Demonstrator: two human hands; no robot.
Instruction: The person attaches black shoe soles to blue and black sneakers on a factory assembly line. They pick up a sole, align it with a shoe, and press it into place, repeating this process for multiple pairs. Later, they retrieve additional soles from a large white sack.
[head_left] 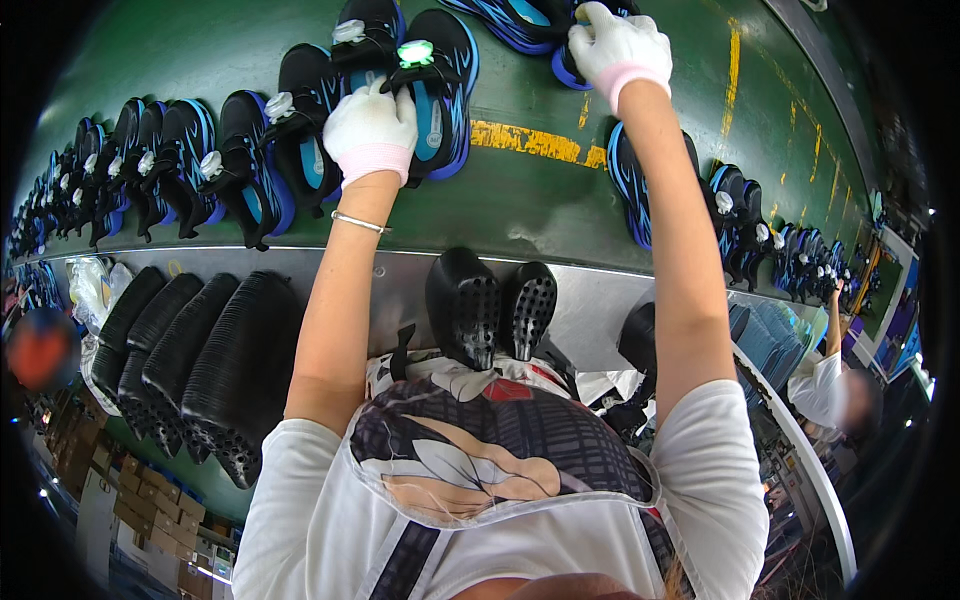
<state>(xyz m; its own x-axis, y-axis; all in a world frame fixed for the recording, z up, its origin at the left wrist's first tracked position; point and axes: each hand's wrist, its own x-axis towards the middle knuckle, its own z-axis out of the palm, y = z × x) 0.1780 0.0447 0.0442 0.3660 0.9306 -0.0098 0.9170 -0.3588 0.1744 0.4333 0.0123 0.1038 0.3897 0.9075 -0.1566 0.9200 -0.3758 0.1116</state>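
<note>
Has left hand (371,128) in white glove up among shoes on green table (560,200), between lit shoe (455,95) on its right and dark shoe (306,78) on its left. Shows left index poking forward, thumb apart from it, beside the lit shoe's opening; remaining fingers bunched. Cannot tell if pinching anything. Has right hand (625,52), also gloved, near upper edge, over back end of another black-blue shoe (565,68). Shows right fingers bent, slightly spread; fingertips partly hidden, so cannot tell whether gripping.

Lying just left of that: top shoe (520,25), cut by the picture edge. Glowing green: dial (415,53) on the lit shoe. Running off leftward along table: shoe row (185,160), mostly with white dials. Partly behind right forearm: single shoe (630,185), with more shoes (740,215) farther right. Painted across table: yellow line (530,140).

Standing below the metal edge, right before the body: two black forms (465,305) with holes. Stacked at left: ribbed black forms (240,370), near clear plastic (93,290). Wearing bangle (360,222) on left wrist, plus patterned apron (460,450). Seen far right: co-worker (825,390). Piled lower left: cartons (155,505).
</note>
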